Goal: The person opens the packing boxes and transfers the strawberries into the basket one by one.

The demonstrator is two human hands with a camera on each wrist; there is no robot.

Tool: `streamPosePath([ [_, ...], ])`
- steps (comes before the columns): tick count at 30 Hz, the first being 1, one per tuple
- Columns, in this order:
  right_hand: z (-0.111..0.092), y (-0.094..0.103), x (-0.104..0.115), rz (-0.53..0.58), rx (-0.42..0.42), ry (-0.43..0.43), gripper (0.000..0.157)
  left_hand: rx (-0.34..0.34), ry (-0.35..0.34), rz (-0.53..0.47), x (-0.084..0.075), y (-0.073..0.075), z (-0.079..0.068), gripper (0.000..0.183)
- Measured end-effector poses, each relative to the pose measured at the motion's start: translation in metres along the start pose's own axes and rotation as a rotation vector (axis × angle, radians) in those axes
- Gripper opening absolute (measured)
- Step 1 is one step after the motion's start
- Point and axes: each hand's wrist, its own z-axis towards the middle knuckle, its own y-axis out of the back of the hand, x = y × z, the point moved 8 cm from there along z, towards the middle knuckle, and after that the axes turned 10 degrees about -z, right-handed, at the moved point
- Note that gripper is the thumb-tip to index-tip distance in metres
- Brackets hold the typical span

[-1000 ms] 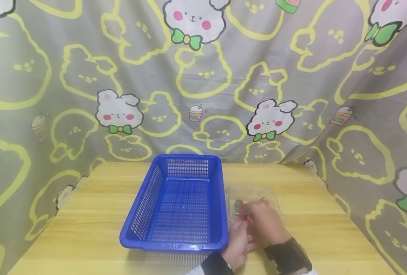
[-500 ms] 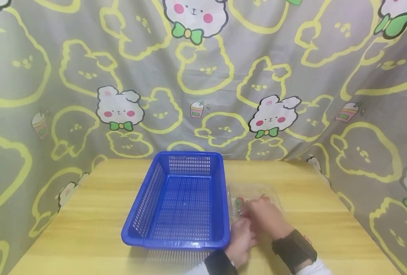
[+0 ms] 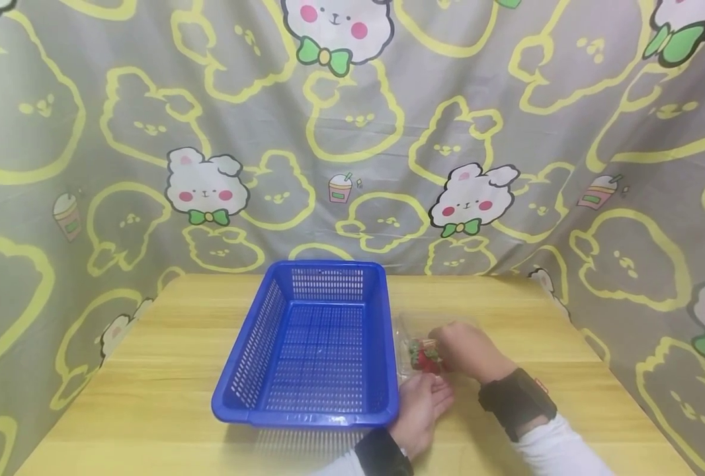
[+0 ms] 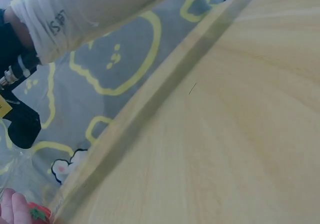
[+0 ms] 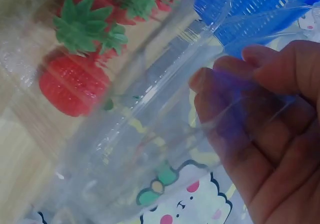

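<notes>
A thin, clear plastic package (image 3: 412, 324) lies on the table just right of the blue basket, with several red strawberries (image 3: 426, 360) with green leaf caps in it. In the right wrist view the strawberries (image 5: 75, 83) show through the plastic. My right hand (image 3: 468, 350) pinches the package's plastic between thumb and curled fingers, on its right side. At the near edge of the package is my left hand (image 3: 418, 410), its fingers extended and its fingertips close to the strawberries. The left wrist view shows only its fingertips (image 4: 15, 209) beside a strawberry (image 4: 40, 213).
A blue perforated basket (image 3: 227, 396) stands left of the hands, its rim close to the left wrist. The wooden table (image 3: 537, 330) ends at a patterned grey curtain (image 3: 382, 145) behind and on both sides.
My right hand has moved slightly up and away from the left hand, and the strawberries show more. My left hand's fingers have spread out straighter. The basket stays in place.
</notes>
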Motion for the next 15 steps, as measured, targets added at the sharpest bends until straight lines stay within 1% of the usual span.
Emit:
streamPosePath([
  [2, 0.001, 0.000, -0.003, 0.046, 0.019, -0.013, 0.023, -0.002, -0.002, 0.002, 0.002, 0.001, 0.000, 0.022],
  [4, 0.003, 0.002, -0.005, 0.066, 0.030, -0.021, 0.023, -0.010, -0.005, 0.011, 0.003, 0.002, 0.000, 0.019],
  [7, 0.007, 0.010, -0.009, 0.054, 0.034, -0.038, 0.023, -0.013, -0.012, 0.026, 0.005, 0.002, -0.002, 0.015],
  [12, 0.018, 0.028, -0.018, -0.014, -0.019, -0.080, 0.031, -0.007, -0.015, 0.016, 0.003, 0.000, -0.005, 0.014],
  [15, 0.023, 0.032, -0.021, -0.046, -0.062, -0.065, 0.036, -0.008, -0.012, 0.013, 0.002, -0.001, -0.005, 0.015],
])
